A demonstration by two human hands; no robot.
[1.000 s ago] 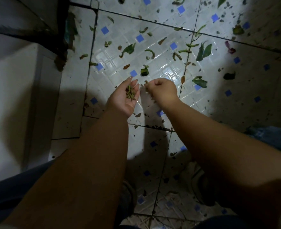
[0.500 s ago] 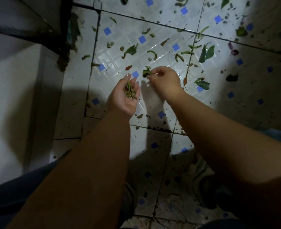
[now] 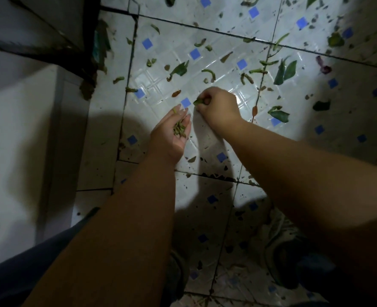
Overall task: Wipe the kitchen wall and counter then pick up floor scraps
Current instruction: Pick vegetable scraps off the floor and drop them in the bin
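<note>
Head view: right hand (image 3: 218, 106) pinches a green scrap (image 3: 198, 102); left hand (image 3: 171, 135) (fingers straight) cups scraps (image 3: 179, 130).

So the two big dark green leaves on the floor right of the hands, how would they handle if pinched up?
The leaves look thin and flat, so probably floppy and very light. Lying flush on glossy tile, an edge may be hard to lift.

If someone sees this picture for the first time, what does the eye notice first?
First, the two hands at the centre: the left hand lies palm up with green scraps in it, and the right hand pinches a green piece. Then the white tiled floor, strewn with leaves and pods.
</note>
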